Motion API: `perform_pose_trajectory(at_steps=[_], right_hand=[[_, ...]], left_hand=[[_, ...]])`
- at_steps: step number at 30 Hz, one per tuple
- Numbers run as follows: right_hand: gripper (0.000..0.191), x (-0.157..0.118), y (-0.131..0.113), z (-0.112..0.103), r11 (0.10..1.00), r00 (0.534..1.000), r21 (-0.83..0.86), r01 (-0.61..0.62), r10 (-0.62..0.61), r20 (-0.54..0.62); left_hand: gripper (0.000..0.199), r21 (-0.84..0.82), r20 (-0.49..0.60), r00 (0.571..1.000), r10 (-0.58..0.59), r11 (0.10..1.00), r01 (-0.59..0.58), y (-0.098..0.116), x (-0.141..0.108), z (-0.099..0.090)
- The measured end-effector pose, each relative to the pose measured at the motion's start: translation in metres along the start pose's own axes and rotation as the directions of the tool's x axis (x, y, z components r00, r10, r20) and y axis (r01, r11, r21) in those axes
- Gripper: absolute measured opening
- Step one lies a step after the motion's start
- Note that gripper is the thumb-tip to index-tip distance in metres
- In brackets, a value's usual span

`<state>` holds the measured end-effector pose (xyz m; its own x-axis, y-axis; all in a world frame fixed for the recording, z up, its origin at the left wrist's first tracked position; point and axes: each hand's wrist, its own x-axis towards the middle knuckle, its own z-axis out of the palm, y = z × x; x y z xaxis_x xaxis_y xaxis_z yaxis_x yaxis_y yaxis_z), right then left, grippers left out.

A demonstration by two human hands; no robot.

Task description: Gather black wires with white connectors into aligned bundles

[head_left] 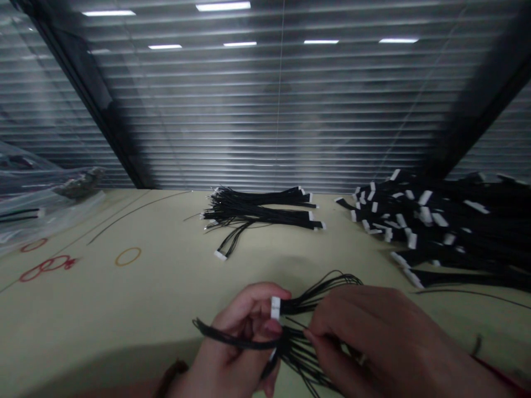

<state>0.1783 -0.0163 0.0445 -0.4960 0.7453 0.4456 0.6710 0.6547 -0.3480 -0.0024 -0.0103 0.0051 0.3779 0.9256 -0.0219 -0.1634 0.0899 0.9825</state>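
At the bottom centre, my left hand [243,342] is closed around a bundle of thin black wires and a small white connector [275,308] that shows between thumb and fingers. From the connector a fan of black wires [307,296] runs off to the right. More loose wires [301,359] spread below it, and a short black tail [232,340] sticks out leftward across the hand. Beside it, my right hand [369,337] pinches a single black wire [296,323] close to the connector. The rest of that wire is hidden by the fingers.
Behind my hands lies a stack of black wire harnesses [265,210] with white connectors. A large harness pile [448,221] fills the right side. At left are a clear plastic bag [50,199], red rubber bands [50,265], a yellow band [128,256] and a stray wire [128,213]. Blinds [274,110] stand at the back.
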Motion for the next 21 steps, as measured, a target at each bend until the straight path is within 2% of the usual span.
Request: perform_pose_trajectory(at_steps=[6,11,13,16,19,21], right_hand=[[0.012,-0.001,-0.005,0.009,1.0,1.0,-0.027,0.005,-0.005,0.001],[0.016,0.001,-0.003,0.011,0.994,0.998,-0.094,0.061,-0.061,-0.002],[0.008,0.007,0.008,0.006,0.98,0.996,-0.181,0.084,-0.084,0.008],[0.029,0.022,0.039,-0.003,0.923,0.998,-0.385,0.006,0.016,0.053],[0.02,0.035,0.073,-0.001,0.901,0.989,-0.418,-0.117,0.145,0.037],[0.02,0.039,0.087,0.005,0.909,0.979,-0.386,-0.159,0.194,0.055]], left_hand=[[0.02,0.018,0.009,0.997,-0.074,0.997,0.074,0.002,-0.002,0.001],[0.019,0.013,0.002,0.998,-0.056,0.998,0.056,-0.001,0.001,-0.001],[0.018,-0.017,-0.023,0.998,-0.052,0.999,0.052,-0.002,0.002,0.0],[0.019,-0.062,-0.019,0.998,-0.055,0.997,0.054,0.0,0.002,0.001],[0.02,-0.078,0.014,0.994,-0.108,0.991,0.109,0.003,0.001,0.002],[0.02,-0.066,-0.002,0.993,-0.12,0.991,0.12,0.003,0.002,0.001]])
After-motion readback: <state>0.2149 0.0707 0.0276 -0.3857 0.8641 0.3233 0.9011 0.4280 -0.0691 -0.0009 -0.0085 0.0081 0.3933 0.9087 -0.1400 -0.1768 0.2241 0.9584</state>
